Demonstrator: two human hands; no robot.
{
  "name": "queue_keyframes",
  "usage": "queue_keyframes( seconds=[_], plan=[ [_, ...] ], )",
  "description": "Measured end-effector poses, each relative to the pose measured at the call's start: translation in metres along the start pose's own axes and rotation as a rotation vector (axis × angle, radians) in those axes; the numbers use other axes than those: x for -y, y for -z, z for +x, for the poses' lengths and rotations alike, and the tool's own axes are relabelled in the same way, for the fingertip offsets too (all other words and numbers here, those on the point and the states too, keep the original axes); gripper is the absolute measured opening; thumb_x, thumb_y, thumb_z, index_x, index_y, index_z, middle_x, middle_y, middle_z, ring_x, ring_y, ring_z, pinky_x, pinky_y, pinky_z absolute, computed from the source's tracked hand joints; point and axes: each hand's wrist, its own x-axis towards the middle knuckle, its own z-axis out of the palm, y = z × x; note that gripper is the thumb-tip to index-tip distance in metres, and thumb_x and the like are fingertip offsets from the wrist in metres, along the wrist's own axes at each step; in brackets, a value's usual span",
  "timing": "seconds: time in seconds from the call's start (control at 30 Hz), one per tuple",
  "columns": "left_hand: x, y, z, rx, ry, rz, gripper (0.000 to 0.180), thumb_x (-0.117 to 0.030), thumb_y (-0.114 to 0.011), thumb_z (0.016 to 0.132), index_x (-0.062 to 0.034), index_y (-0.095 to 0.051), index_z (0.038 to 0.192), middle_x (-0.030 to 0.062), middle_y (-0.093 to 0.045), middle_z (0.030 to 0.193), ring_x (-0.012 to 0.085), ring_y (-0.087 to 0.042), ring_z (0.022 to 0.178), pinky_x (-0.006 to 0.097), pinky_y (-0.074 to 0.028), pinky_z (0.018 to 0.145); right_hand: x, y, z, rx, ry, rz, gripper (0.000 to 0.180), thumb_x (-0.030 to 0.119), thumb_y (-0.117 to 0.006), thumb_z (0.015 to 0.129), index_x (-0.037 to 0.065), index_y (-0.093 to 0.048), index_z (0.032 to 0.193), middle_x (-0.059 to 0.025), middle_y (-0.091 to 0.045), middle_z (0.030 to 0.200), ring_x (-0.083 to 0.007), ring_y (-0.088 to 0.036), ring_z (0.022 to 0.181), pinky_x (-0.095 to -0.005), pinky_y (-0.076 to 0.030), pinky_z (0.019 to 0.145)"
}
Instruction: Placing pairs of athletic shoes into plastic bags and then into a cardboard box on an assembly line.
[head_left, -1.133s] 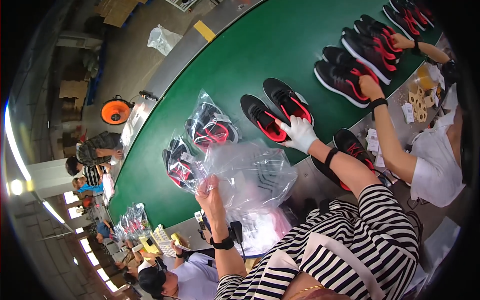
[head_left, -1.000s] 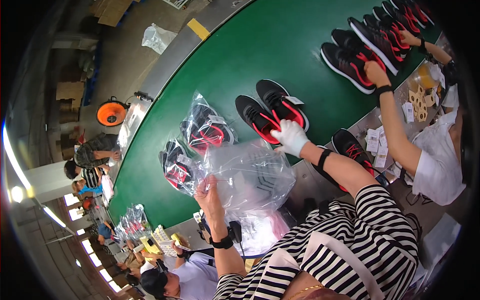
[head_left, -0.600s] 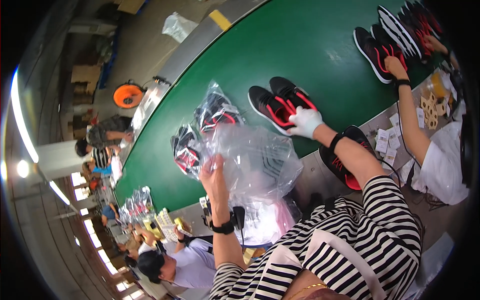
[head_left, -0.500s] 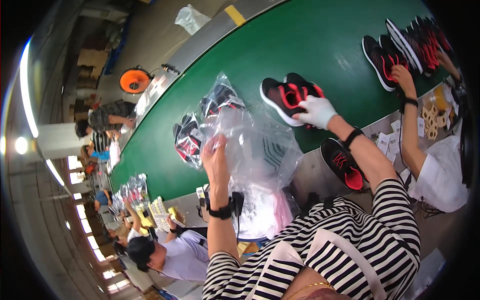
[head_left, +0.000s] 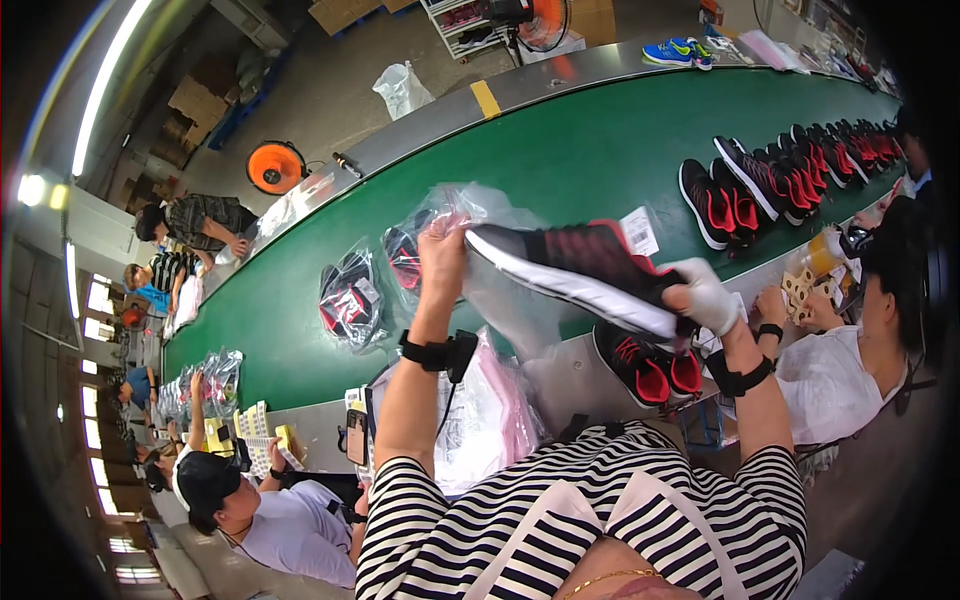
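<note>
Head view, and here's the black-and-red sneaker (head_left: 575, 265) stretched between both hands above the green surface (head_left: 590, 130), toe to the left, its white sole tipped down toward the wearer. Whether a second shoe hides behind it, I can't tell. The gloved right hand (head_left: 708, 298) has the heel, fingers wrapped tight around it. The bare left hand (head_left: 443, 255) is at the toe, fingers pinched narrow on a clear plastic bag (head_left: 515, 310), which spreads behind and below the sole; whether they touch the toe itself is hard to tell. A white tag (head_left: 640, 231) stands up beside the shoe's top line.

Now the room around it! Beyond the shoe, a broad band of green runs to the far metal edge (head_left: 430, 125) with its yellow strip (head_left: 485, 98). Tighter on the left: one bagged pair (head_left: 350, 300) lies near the left wrist, another bagged pair (head_left: 402, 262) sits right behind that hand. On the right, a gap of green separates the tag from a long row of sneakers (head_left: 720, 205). Nearer the body it's crowded: loose shoes (head_left: 645, 370) rest on the near metal edge (head_left: 560, 378) just below the heel, a heap of plastic sheets (head_left: 490, 400) lies by the left forearm, and a co-worker in white (head_left: 835, 375) sits close beside the right arm.
</note>
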Motion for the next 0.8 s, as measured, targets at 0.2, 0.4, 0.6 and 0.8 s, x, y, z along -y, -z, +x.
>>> queue_keyframes(
  seconds=[0.2, 0.4, 0.6, 0.8],
  plan=[
    [0.045, -0.103, -0.082, 0.38, -0.384, 0.667, 0.011, -0.009, -0.057, 0.084, 0.0004, -0.062, 0.086, 0.011, -0.063, 0.075, 0.0135, -0.057, 0.068, 0.03, -0.046, 0.063, -0.003, -0.057, 0.016, 0.088, 0.061, -0.955, 0.051, 0.055, -0.057, 0.075, 0.005, -0.065, 0.078, -0.0171, -0.062, 0.076, -0.0313, -0.062, 0.071, -0.0376, -0.048, 0.063],
    [-0.003, -0.11, -0.011, 0.236, -0.397, 0.746, 0.016, -0.012, -0.054, 0.085, 0.003, -0.059, 0.084, 0.0237, -0.059, 0.074, 0.035, -0.056, 0.063, 0.037, -0.045, 0.059, 0.038, -0.1, 0.022, 0.439, 0.346, -1.332, 0.04, 0.044, -0.055, 0.078, 0.007, -0.067, 0.07, -0.0128, -0.062, 0.066, -0.0297, -0.062, 0.061, -0.0401, -0.05, 0.054],
    [-0.029, -0.153, -0.04, 0.898, -0.586, 0.828, 0.008, -0.011, -0.055, 0.076, -0.0044, -0.059, 0.078, 0.0209, -0.059, 0.072, 0.0404, -0.058, 0.069, 0.046, -0.046, 0.059, 0.072, -0.105, 0.045, 0.856, 0.447, -1.346, 0.042, 0.046, -0.058, 0.078, 0.005, -0.066, 0.075, -0.0111, -0.064, 0.082, -0.0282, -0.062, 0.067, -0.042, -0.047, 0.065],
    [0.028, -0.057, -0.08, 0.813, -0.546, 1.159, 0.017, -0.011, -0.049, 0.086, -0.0034, -0.06, 0.096, 0.0206, -0.061, 0.073, 0.0389, -0.06, 0.068, 0.043, -0.048, 0.057, -0.062, -0.113, 0.066, -0.234, 0.681, -0.883, 0.028, 0.037, -0.056, 0.073, 0.01, -0.064, 0.075, -0.0112, -0.06, 0.059, -0.0237, -0.058, 0.049, -0.0387, -0.048, 0.049]
  ],
)
